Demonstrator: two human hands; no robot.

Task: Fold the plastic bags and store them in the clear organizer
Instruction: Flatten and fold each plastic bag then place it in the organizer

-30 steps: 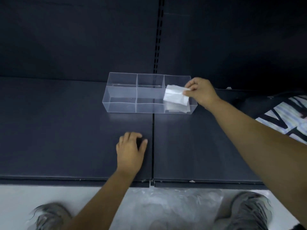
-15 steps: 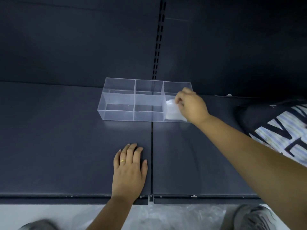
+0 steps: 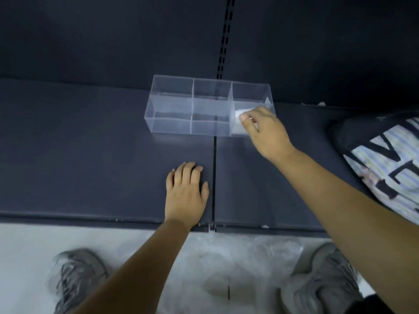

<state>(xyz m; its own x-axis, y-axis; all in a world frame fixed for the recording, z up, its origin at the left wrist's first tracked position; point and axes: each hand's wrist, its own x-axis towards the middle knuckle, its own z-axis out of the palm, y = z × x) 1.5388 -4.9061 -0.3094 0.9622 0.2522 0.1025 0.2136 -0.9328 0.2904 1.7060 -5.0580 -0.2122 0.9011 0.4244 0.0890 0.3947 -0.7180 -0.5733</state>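
In the near-right compartment of the clear organizer [image 3: 172, 109], the right hand [image 3: 267, 132] is seating one folded bag [image 3: 238, 114], gripping or just pressing I can't tell. The left hand [image 3: 184, 193] is lying flat and empty on the shelf [image 3: 90, 155], and I'm seeing loose bags [image 3: 249, 257] waiting on the near floor.

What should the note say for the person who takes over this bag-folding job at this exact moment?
Left hand: open, flat on the dark shelf, holding nothing.
Right hand: at the clear organizer, thumb on the folded plastic bag. Whether it grips or only touches is unclear.
Things: the folded bag is in the organizer's near right compartment. No bag shows in the other compartments.
Done: one bag folded and nearly stored.
Left: let go, then fold and store the loose clear plastic on the floor, probably more bags.
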